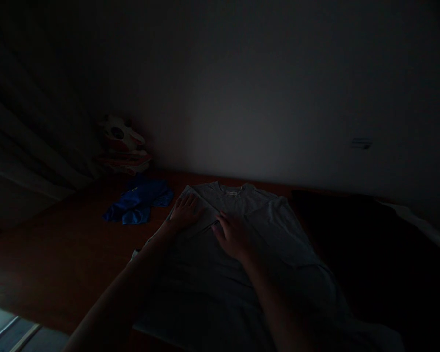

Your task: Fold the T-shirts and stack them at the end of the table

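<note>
So the shirt (pixel 271 220) is spread out on the table (pixel 58 259), right in front of the person, collar end toward the wall (pixel 249 107). I'd call it light, soft and floppy — looks like thin knit, so nothing to break, but it'd wrinkle or drag if you pulled from one spot. Probably not very slippery either. If I were picking a hold, I'd go for the shoulder corners or a doubled edge, since a single layer in the middle would just bunch up. A slanting crease runs from the left shoulder down toward the right hand (pixel 231 234), and there are loose ripples lower down.

Pose-wise, both forearms reach in from the bottom and angle toward each other. The left hand (pixel 185 212) is palm down near the left shoulder, fingers fanned wide, lying flat on the fabric and not gripping anything that I can see. The right one is more curled, thumb and fingers fairly close together over the chest by that crease — it's too dim to tell if there's cloth pinched in there.

Blue cloth (pixel 141 198) sits crumpled off to the left, black cloth (pixel 370 234) to the right.
</note>
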{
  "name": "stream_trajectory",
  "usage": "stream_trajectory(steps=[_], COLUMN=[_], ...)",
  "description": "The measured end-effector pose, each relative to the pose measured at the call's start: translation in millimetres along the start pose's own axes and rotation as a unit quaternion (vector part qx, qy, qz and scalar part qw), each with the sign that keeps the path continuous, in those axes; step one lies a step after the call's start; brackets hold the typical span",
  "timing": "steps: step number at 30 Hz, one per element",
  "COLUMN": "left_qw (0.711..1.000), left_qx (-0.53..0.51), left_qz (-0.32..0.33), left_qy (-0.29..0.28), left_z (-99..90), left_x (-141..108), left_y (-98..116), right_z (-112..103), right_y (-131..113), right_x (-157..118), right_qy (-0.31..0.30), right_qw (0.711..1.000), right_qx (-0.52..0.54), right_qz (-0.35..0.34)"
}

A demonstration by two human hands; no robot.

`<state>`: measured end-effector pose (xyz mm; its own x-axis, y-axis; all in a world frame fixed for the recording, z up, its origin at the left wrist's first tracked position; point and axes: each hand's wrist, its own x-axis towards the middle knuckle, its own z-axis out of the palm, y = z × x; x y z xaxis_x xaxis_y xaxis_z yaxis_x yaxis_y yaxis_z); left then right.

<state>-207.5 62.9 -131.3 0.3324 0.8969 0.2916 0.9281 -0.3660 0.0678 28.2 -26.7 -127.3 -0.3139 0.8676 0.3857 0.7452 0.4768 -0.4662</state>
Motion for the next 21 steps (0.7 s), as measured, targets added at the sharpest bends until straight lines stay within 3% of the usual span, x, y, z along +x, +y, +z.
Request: stream_trajectory(steps=[4, 9, 11, 17, 21], left_qw=[1.0, 0.999, 0.998, 0.995, 0.994], left_qx=[0.004, -0.007, 0.006, 0.026, 0.031], left_qz=[-0.006, -0.009, -0.022, -0.038, -0.039], left_qy=[0.009, -0.047, -0.065, -0.091, -0.096], left_z=[-5.6, -9.6, -9.4, -10.6, -10.4], left_x=[-0.6, -7.3, -9.1, -7.0, -4.8], left_y=[6.3, 29.3, 36.0, 40.6, 39.4], right_z=[-28.1, -94.8, -109.8, -103.7, -101.4], right_y=[45.0, 121.8, 142.2, 163.5, 167.4], right_x=[3.4, -10.9, -21.1, -54.1, -63.9], right_qy=[0.075, 0.119, 0.112, -0.029, -0.049], right_qw=[0.996, 0.988, 0.985, 0.956, 0.947], right_qx=[0.041, -0.067, -0.107, -0.226, -0.233], right_qz=[0.036, 0.072, 0.081, 0.183, 0.216])
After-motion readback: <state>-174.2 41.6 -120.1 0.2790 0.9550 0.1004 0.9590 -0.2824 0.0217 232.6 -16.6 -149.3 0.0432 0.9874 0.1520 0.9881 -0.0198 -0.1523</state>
